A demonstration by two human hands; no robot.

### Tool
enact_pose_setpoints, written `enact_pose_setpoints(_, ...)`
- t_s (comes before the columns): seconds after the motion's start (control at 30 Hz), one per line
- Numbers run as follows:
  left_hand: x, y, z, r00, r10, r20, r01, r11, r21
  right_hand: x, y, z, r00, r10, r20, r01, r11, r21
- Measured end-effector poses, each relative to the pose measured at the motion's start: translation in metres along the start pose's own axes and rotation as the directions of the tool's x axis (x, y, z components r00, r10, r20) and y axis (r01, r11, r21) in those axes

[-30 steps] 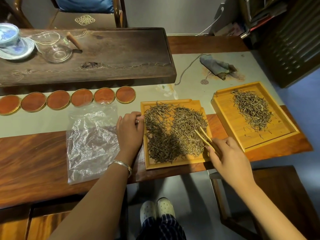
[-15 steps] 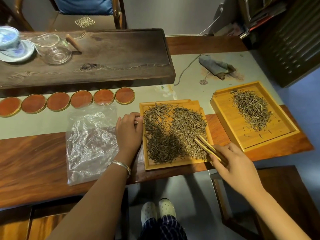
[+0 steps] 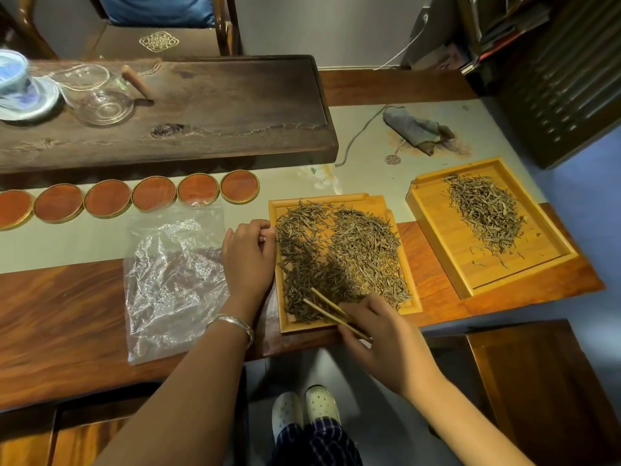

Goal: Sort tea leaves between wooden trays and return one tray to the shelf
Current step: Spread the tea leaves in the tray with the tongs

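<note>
Left hand (image 3: 249, 260) pinches the left rim of the near tray (image 3: 347, 326), right hand (image 3: 379, 326) pinches wooden tongs (image 3: 331, 309) over the dark tea leaves (image 3: 305, 284) in it, and a careless flick could scatter leaves onto the worktop (image 3: 60, 304).

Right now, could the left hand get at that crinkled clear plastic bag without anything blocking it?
Probably yes. The left hand grips the left rim of the near tray, and the plastic bag lies flat on the table right beside it with nothing between them. It would have to let go first.
</note>
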State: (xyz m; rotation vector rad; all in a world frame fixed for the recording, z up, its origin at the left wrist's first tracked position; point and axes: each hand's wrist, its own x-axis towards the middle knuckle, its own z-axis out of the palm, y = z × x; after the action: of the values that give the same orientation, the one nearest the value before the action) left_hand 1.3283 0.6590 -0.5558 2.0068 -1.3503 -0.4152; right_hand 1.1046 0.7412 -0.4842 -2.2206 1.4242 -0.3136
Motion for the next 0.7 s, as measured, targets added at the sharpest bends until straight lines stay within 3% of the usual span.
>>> enact_pose_setpoints(0.33,0.001,-0.002,0.002,1.000,-0.001,-0.003,0.001,1.000,-0.007,-0.001,0.000,0.004,1.000,0.012,0.007,-0.012,1.000,0.000)
enact_pose_setpoints(0.7,0.000,-0.002,0.002,1.000,0.014,0.005,-0.014,1.000,0.002,-0.030,0.037,-0.014,0.986,0.157,-0.063,-0.160,0.986,-0.048)
